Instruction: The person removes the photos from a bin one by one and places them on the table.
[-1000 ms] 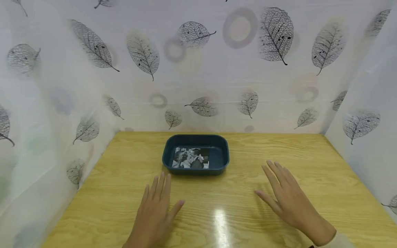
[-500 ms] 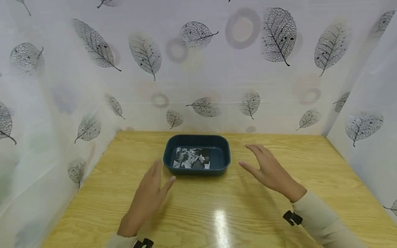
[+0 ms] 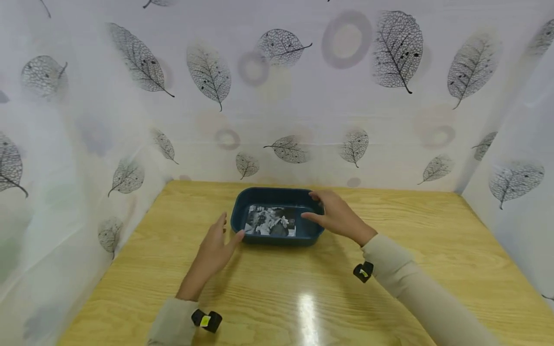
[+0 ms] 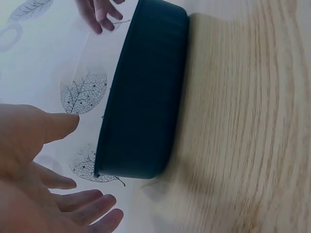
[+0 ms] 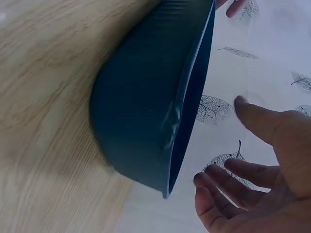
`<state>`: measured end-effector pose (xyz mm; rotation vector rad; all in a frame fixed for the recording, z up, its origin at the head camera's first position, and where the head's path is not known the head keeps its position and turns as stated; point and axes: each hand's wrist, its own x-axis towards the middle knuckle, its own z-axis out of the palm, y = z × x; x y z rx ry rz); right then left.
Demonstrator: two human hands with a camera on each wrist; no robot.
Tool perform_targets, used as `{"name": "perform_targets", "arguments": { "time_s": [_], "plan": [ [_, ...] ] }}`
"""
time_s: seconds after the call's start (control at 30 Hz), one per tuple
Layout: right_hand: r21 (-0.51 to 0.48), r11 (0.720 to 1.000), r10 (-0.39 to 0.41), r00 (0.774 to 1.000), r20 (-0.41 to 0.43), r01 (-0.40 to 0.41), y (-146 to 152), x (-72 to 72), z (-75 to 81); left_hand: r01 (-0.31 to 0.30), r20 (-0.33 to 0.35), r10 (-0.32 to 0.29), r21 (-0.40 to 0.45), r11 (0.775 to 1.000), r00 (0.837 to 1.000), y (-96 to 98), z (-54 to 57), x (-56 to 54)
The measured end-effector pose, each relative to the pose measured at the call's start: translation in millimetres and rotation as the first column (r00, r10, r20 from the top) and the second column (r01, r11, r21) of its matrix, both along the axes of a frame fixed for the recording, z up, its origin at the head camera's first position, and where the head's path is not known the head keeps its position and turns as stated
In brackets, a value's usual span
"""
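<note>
A dark blue-green rectangular box (image 3: 277, 241) with rounded corners and no lid stands near the back of the table. Flat on its floor lies a black-and-white picture card (image 3: 270, 222), towards the left. My left hand (image 3: 213, 252) is just off the box's front left corner, fingers extended and thumb spread towards the rim; the left wrist view has the box's outer wall (image 4: 141, 92) beyond that thumb. My right hand (image 3: 337, 216) reaches over the right end of the box, thumb and fingers parted and gently bent. In the right wrist view its fingers (image 5: 243, 187) hold nothing.
The wood-grain table (image 3: 277, 298) reflects a bright streak of light at the front. White sheeting (image 3: 294, 96) printed with skeleton leaves encloses the back and both sides. A small black device (image 3: 207, 320) sits at each wrist.
Both hands have moved forward to the box, the right one also leftward over its right end. Their fingers have gone from flat to slightly bent. The box stays on the same spot.
</note>
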<state>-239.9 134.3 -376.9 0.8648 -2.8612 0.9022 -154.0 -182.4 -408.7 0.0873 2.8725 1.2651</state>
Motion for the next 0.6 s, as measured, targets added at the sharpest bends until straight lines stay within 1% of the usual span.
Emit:
{"name": "perform_targets", "arguments": {
  "time_s": [0.17,0.27,0.33,0.47,0.53,0.6],
  "plan": [
    [0.097,0.995,0.028,0.998,0.061,-0.034,-22.2,-17.4,-3.4,0.003,-0.018,-0.003,0.007,1.0,1.0,1.6,-5.7,-8.6],
    [0.165,0.985,0.045,0.996,0.071,-0.056,-32.4,-26.5,-6.5,-0.001,-0.017,0.001,-0.008,1.0,1.0,4.2,-6.6,-11.8],
    [0.214,0.974,0.051,0.995,0.085,-0.069,-38.4,-31.0,-7.9,-0.006,-0.013,0.006,-0.008,1.0,1.0,5.4,-6.6,-13.8],
    [0.294,0.951,0.051,0.985,0.162,-0.097,-48.9,-37.9,-9.9,-0.021,0.001,0.021,-0.002,1.0,1.0,6.7,-8.2,-18.1],
    [0.332,0.937,0.038,0.977,0.208,-0.107,-53.7,-40.7,-11.3,-0.015,0.003,0.015,0.012,1.0,1.0,6.8,-9.3,-20.1],
    [0.371,0.921,0.03,0.972,0.235,-0.118,-58.6,-43.4,-13.4,-0.009,-0.002,0.009,0.023,1.0,1.0,6.9,-10.7,-21.6]
  ]
}}
